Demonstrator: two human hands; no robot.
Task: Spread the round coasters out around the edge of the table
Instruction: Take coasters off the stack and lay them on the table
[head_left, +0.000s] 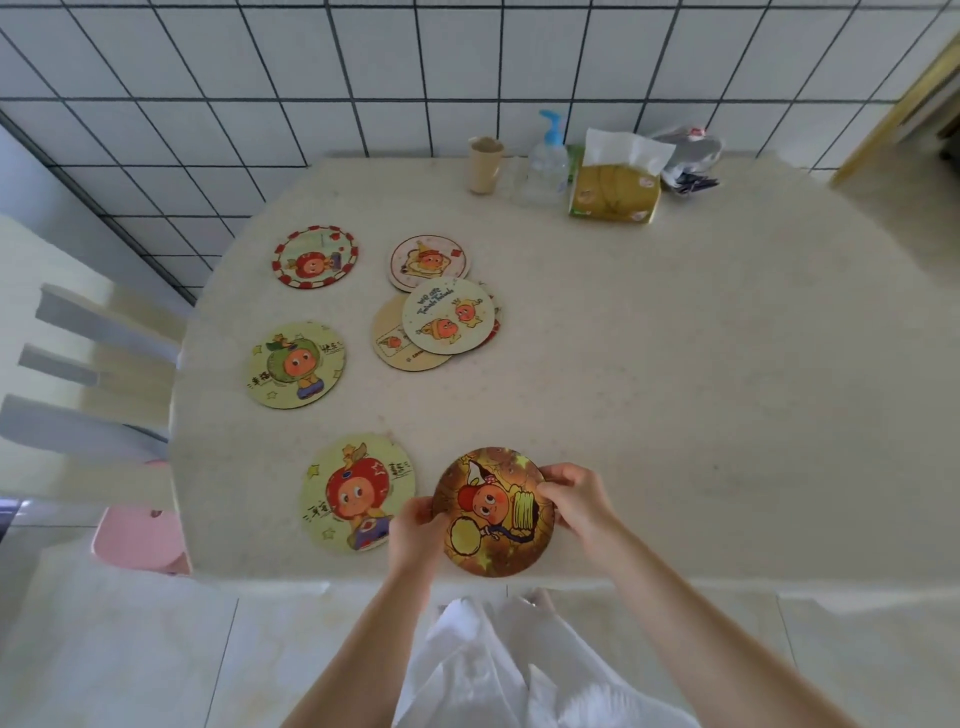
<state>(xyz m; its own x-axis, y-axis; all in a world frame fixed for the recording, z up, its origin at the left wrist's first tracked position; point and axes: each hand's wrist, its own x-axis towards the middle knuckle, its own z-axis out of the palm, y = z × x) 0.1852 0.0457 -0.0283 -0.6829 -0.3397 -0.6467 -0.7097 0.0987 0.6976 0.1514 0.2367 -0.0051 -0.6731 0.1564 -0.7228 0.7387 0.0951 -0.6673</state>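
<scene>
Head cam looks down at the pale speckled worktop (649, 389). Both hands pinch a round brown-gold cartoon coaster (493, 512) at the near edge: left hand (415, 530) on its left rim, right hand (574, 499) on its right rim. Just beside it lies a yellow-green apple-character coaster (357, 492). Two more sit along the left side, plus a small overlapping pile of coasters (441, 317) further in.

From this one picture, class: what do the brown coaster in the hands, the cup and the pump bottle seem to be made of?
Brown coaster: probably thin board with a glossy print; it stays flat and shows a sheen.
Cup: matt beige, plastic or paper; unclear.
Pump bottle: clear plastic probably, as the wall and table show through, with an opaque blue pump.
</scene>
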